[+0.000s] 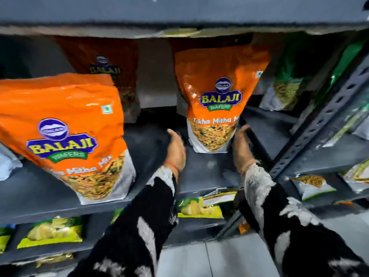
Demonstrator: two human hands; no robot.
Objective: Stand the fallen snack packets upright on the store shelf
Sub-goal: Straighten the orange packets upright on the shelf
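Grey metal shelving (199, 172) fills my view, and the orange packet (216, 100) I am tending stands upright at about 12 o'clock from my wrists, well back on the board, with another orange packet (65, 136) leaning at 9 o'clock near the front edge. My left hand (176, 148) hangs open just off its lower left corner, and my right hand (240, 144) lies open against its lower right side, neither gripping. I should press both palms in low, square the base flat, and let go gently so it doesn't tip.
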